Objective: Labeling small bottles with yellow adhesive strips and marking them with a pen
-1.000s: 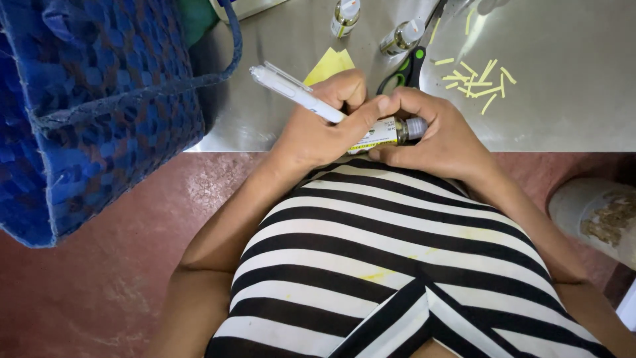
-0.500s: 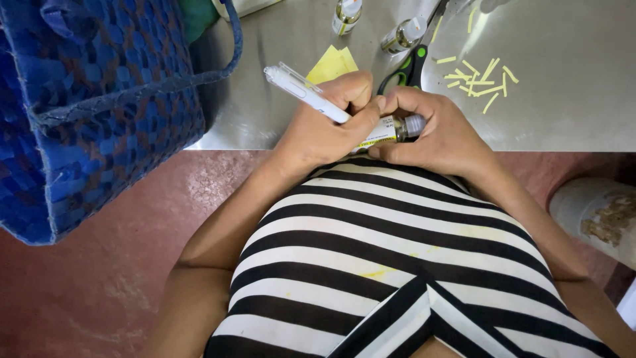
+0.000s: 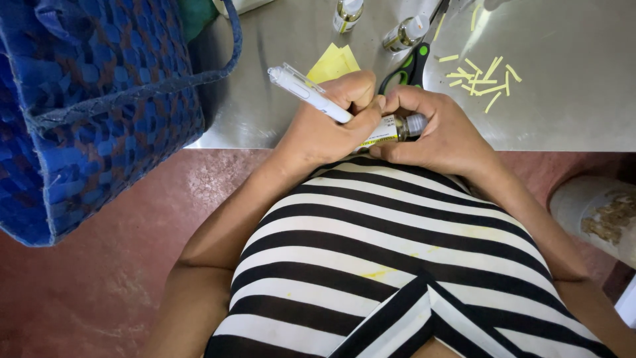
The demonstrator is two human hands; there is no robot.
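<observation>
While the left hand [image 3: 331,126] grips a white pen [image 3: 308,93], the right hand [image 3: 440,129] holds a vial [image 3: 391,128] at the table edge [image 3: 563,142].

Steel table [image 3: 570,99] glossy under light; reddish cracked floor [image 3: 112,278], possibly concrete.

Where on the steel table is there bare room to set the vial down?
Bare steel table lies right of the yellow paper strips, and a smaller patch between the blue woven bag and yellow paper sheets. It is crowded around the scissors, two small bottles and both hands.
</observation>
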